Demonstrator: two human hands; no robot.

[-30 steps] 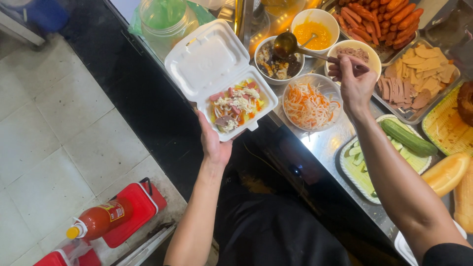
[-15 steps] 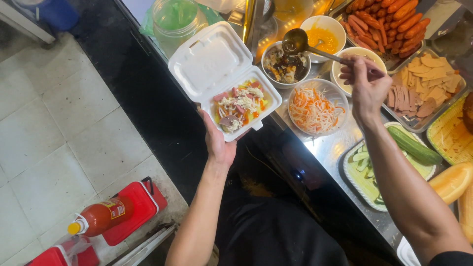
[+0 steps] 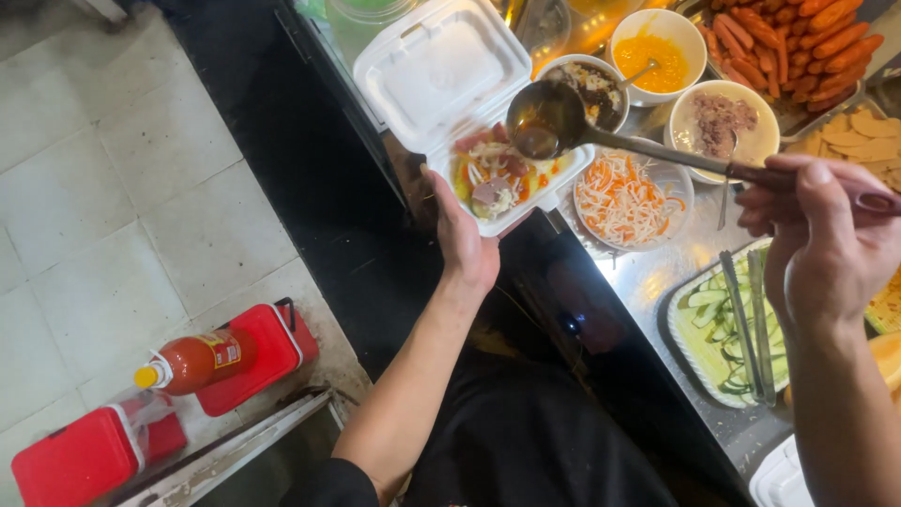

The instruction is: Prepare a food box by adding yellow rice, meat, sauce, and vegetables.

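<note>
Head view, looking down over a food counter: a person's left hand [image 3: 465, 239] grips the underside of one white foam clamshell box [image 3: 469, 99], fingers closed on its near edge, and holds it up beside the counter's edge. The right hand [image 3: 826, 249] is clenched around the dark handle of one metal ladle [image 3: 549, 122], whose bowl, holding brown liquid, hangs just above the box's filled half. The two hands are well apart.

The box stands open, its lid tilted back and bare, the lower half heaped with a mixed filling [image 3: 497, 174] of pale shreds, pink slices and bits of yellow and red.

On the steel counter [image 3: 657, 282] four bowls are in view: one of dark sauce [image 3: 601, 89], one of orange sauce [image 3: 657, 52], one of brownish mince [image 3: 723, 117] and a clear one of shredded carrot [image 3: 624, 192]. One plate of cucumber slices [image 3: 727, 329] carries one pair of metal tongs [image 3: 751, 319]. A tray of orange sausages [image 3: 798, 38] sits at the top right.

On the tiled floor [image 3: 103, 216] lie one red sauce bottle [image 3: 192, 361] with a yellow cap and two red containers [image 3: 267, 352].
</note>
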